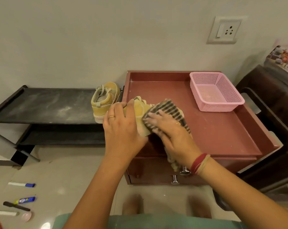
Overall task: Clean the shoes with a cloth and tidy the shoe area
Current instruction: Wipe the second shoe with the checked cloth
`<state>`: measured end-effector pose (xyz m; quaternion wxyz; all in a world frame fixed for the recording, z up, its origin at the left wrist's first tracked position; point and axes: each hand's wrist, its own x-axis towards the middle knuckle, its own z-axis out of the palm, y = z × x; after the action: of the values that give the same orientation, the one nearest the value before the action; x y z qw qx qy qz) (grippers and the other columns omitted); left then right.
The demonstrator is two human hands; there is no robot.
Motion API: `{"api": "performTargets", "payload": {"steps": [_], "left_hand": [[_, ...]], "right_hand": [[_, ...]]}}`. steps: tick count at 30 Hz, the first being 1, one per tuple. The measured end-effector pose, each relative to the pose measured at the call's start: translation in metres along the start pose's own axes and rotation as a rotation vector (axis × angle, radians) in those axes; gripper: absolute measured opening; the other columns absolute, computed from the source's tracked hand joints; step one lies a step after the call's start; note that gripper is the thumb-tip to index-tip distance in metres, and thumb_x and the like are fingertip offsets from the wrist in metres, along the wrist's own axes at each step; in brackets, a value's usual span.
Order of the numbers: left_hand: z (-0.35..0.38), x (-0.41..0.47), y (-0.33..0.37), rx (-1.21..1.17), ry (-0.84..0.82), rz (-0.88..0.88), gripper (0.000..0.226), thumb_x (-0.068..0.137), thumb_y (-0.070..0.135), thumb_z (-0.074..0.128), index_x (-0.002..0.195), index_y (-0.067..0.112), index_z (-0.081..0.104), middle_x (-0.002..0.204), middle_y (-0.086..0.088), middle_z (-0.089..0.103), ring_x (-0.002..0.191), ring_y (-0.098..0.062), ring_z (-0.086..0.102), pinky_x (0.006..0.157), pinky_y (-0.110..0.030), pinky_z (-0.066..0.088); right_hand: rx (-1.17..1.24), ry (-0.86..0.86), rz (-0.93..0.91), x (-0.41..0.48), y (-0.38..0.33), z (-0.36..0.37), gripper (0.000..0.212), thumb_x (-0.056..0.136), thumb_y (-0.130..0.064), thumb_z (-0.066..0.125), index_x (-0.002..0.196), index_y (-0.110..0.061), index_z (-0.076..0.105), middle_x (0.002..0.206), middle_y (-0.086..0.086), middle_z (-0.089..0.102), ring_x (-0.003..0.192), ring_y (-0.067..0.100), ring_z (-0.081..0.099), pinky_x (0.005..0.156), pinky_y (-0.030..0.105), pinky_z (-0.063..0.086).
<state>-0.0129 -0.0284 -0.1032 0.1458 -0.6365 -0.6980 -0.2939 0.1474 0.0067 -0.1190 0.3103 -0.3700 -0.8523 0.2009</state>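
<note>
My left hand (121, 123) grips a small tan shoe (140, 108) over the front left corner of the red-brown cabinet top (214, 129). My right hand (171, 129) presses a striped dark and beige cloth (168, 109) against the shoe's right side; the cloth is blurred and its tail hangs down past my wrist. The second tan shoe (105, 98) stands upright on the right end of the dusty black shoe rack (45, 104), heel toward me, beside the cabinet.
A pink mesh basket (214, 91) sits at the cabinet's back right. A dark chair (272, 123) stands to the right. Markers, a glue tube (25, 200) and small items lie on the floor at lower left. A wall socket (224, 29) is above.
</note>
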Motion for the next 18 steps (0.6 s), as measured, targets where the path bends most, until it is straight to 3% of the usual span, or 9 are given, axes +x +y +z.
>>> {"api": "performTargets", "payload": {"steps": [2,4,6,9,14,17,18], "left_hand": [[-0.001,0.001,-0.001,-0.010,-0.019,-0.010,0.092,0.047,0.039,0.083,0.128,0.009,0.051,0.115,-0.011,0.053,0.113,-0.025,0.041,0.089,-0.045,0.044],[0.000,0.002,-0.001,-0.005,-0.028,-0.023,0.096,0.043,0.042,0.086,0.127,0.010,0.051,0.116,-0.010,0.052,0.113,-0.024,0.038,0.090,-0.045,0.044],[0.000,0.002,-0.001,-0.006,-0.022,-0.027,0.096,0.043,0.040,0.086,0.127,0.009,0.052,0.115,-0.011,0.053,0.112,-0.023,0.036,0.090,-0.045,0.044],[-0.001,0.000,-0.001,-0.028,-0.010,-0.015,0.090,0.048,0.038,0.083,0.127,0.008,0.051,0.114,-0.012,0.053,0.111,-0.023,0.036,0.089,-0.044,0.044],[-0.001,0.002,-0.002,-0.020,-0.053,-0.020,0.096,0.047,0.039,0.086,0.130,0.011,0.049,0.118,-0.010,0.051,0.115,-0.026,0.040,0.092,-0.045,0.043],[-0.001,0.001,-0.001,-0.013,-0.055,-0.015,0.096,0.047,0.041,0.086,0.130,0.010,0.048,0.118,-0.011,0.050,0.114,-0.027,0.041,0.091,-0.045,0.043],[-0.002,0.001,-0.001,-0.012,-0.058,-0.012,0.097,0.047,0.041,0.087,0.130,0.010,0.048,0.118,-0.011,0.050,0.114,-0.027,0.042,0.091,-0.045,0.043]], "right_hand": [[-0.064,-0.024,-0.068,-0.005,0.002,0.002,0.041,0.095,-0.028,0.035,0.131,-0.025,0.053,0.141,-0.011,0.043,0.139,0.017,0.029,0.117,0.035,0.021],[-0.113,0.030,0.062,-0.002,0.011,-0.004,0.044,0.093,-0.033,0.031,0.132,-0.031,0.051,0.143,-0.011,0.043,0.139,0.019,0.030,0.115,0.048,0.021],[-0.084,0.054,0.149,-0.002,0.010,-0.006,0.047,0.092,-0.039,0.027,0.133,-0.033,0.049,0.144,-0.009,0.043,0.140,0.021,0.028,0.114,0.052,0.020],[-0.078,-0.032,-0.023,-0.011,0.007,0.003,0.042,0.095,-0.034,0.032,0.131,-0.028,0.053,0.144,-0.008,0.043,0.140,0.022,0.028,0.115,0.046,0.021],[0.013,0.096,0.200,-0.004,0.024,-0.012,0.036,0.095,-0.027,0.040,0.129,-0.030,0.055,0.142,-0.009,0.045,0.140,0.017,0.028,0.115,0.044,0.025],[-0.033,0.000,0.053,-0.011,0.015,-0.006,0.038,0.096,-0.032,0.037,0.128,-0.027,0.056,0.140,-0.015,0.041,0.139,0.011,0.024,0.116,0.028,0.019],[-0.030,-0.009,0.038,-0.012,0.017,-0.005,0.038,0.095,-0.032,0.035,0.128,-0.028,0.056,0.140,-0.017,0.040,0.139,0.010,0.025,0.116,0.029,0.018]]}}
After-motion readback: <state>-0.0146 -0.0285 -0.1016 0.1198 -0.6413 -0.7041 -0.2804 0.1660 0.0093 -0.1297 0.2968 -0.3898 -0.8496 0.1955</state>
